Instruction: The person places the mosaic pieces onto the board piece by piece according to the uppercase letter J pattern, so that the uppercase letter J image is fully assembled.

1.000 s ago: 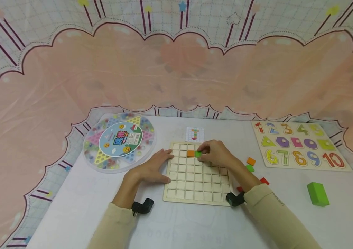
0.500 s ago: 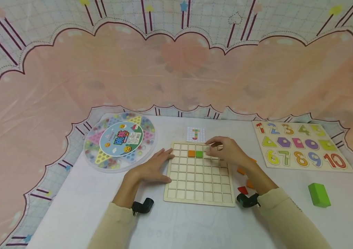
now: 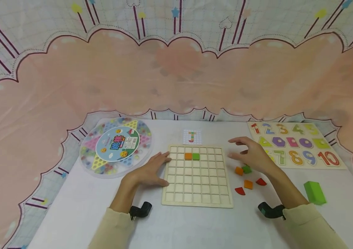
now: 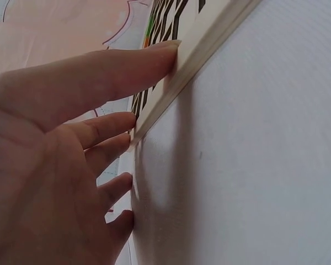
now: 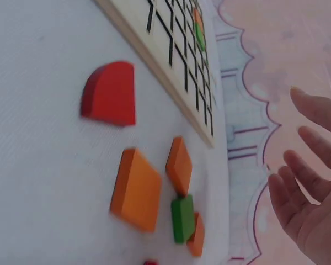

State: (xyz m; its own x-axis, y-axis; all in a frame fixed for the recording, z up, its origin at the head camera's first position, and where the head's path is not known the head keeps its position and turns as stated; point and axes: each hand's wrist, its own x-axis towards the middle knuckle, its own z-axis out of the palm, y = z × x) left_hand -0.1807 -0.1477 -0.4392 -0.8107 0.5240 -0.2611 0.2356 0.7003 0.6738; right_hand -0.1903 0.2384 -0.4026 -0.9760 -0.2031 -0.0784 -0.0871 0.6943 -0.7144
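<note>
A wooden grid board [image 3: 197, 180] lies mid-table, with an orange square tile [image 3: 188, 156] and a green square tile [image 3: 196, 156] side by side in its upper rows. My left hand [image 3: 147, 171] rests at the board's left edge, thumb and fingertips touching the rim, as the left wrist view also shows. Off the board's right side hovers my right hand [image 3: 252, 155], fingers apart and holding nothing. Below it lie loose pieces: an orange tile [image 3: 239, 171], a green tile [image 3: 247, 169], another orange tile [image 3: 248, 184] and two red quarter-round pieces [image 3: 240, 191]. The right wrist view shows one more orange tile [image 5: 196, 236].
Behind the board lies a small pattern card [image 3: 192, 137]. A round Chinese checkers box [image 3: 117, 147] is at the left. A number puzzle board [image 3: 300, 145] sits at the back right, with a green block [image 3: 315, 192] in front of it.
My right hand has let go of the green tile, leaving it in the grid beside the orange one, and has moved right above the loose pieces. The left hand stays at the board's edge.
</note>
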